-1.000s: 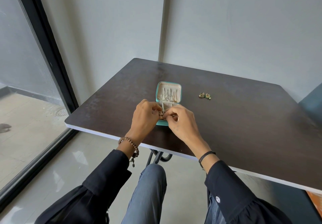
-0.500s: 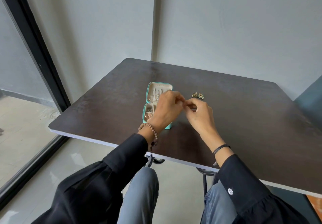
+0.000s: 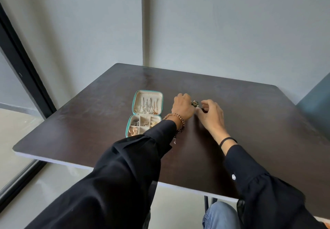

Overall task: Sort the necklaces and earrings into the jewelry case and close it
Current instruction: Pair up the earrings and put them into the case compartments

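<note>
Earrings [image 3: 195,103]: on the counter [image 3: 250,121], at 3 o'clock from the jewelry case [image 3: 157,98], between my two hands.
Left hand [image 3: 183,107]: fingers curled down onto the earrings. The tips are hidden, so I cannot tell whether they pinch.
Right hand [image 3: 212,115]: fingers loosely curled, released, grasping nothing. The thumb is just beside the earrings.
Case: teal, lying open at 9 o'clock from my left hand, with necklaces [image 3: 147,104] in the lid and small pieces in the tray compartments.
Wrists: bead bracelet [image 3: 174,116] on the left, black band [image 3: 227,140] on the right.
</note>
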A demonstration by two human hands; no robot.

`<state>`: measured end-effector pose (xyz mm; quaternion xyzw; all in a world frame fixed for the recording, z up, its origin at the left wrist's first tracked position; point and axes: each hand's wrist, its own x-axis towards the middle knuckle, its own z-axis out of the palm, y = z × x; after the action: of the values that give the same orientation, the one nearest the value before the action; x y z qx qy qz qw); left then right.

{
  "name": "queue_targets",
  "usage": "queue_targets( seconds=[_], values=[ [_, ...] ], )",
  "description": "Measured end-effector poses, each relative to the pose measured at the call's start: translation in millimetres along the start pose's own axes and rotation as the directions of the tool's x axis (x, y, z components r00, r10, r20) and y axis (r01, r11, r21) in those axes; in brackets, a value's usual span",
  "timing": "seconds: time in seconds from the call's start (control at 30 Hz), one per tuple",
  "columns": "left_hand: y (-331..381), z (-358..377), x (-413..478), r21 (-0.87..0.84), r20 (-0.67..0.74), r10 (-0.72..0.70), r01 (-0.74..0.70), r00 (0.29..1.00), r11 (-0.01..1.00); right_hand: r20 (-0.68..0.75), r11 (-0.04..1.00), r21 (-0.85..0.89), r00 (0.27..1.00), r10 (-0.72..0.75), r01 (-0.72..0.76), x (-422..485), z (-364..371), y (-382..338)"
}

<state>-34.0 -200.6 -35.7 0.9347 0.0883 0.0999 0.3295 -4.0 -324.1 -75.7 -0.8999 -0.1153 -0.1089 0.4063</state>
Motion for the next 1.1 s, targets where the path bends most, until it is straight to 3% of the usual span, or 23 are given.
queue_targets(
  seconds=[0.4,0.8,1.0,1.1],
  values=[
    [-14.6,14.2,42.3,0.062,-0.041,0.055,-0.053,0.998,0.997,0.032,0.987,-0.117,0.994,-0.104,0.107,25.8,16.3,2.3],
    [-10.6,11.5,21.1,-0.039,0.003,0.032,-0.032,0.999,0.999,-0.044,0.998,0.02,0.998,-0.055,0.056,4.9,6.0,-6.0],
    [-3.2,12.8,2.7,-0.115,0.023,0.0,0.002,1.0,0.993,-0.028,0.999,-0.007,0.998,-0.049,0.049,-14.0,-1.1,-8.5],
    [-3.9,11.8,-10.3,-0.18,0.002,-0.01,0.011,1.0,0.984,-0.023,0.998,0.064,1.0,-0.006,0.008,-28.3,-8.2,-12.2]
  ],
)
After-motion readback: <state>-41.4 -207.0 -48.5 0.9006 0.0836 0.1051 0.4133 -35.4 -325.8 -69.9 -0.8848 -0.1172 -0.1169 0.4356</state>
